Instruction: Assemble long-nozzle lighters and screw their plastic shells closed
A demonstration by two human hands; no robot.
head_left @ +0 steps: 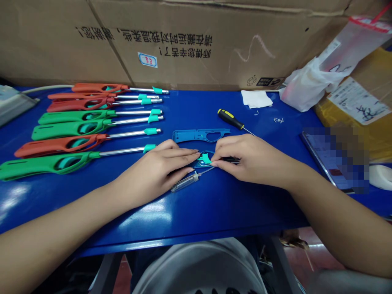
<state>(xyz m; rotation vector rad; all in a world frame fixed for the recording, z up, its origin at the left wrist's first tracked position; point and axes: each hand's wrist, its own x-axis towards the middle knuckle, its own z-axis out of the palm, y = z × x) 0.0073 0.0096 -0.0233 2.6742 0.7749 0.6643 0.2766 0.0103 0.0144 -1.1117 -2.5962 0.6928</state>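
Observation:
My left hand (pixel 159 167) lies on the blue table (pixel 214 204), fingers together and pressing down on a blue lighter shell half (pixel 200 162). My right hand (pixel 251 157) pinches a small teal trigger piece (pixel 206 158) at that shell. A clear tube (pixel 185 182) with a thin metal tip lies just under my left fingers. A second blue shell half (pixel 200 134) lies flat right behind my hands.
Several finished long lighters (pixel 82 126), orange and green, lie in a row at the left. A black and yellow screwdriver (pixel 231 119) and white paper (pixel 256 99) lie behind. Cardboard boxes (pixel 183 41) wall the back; a plastic bag (pixel 312 81) and tablet (pixel 333 159) sit right.

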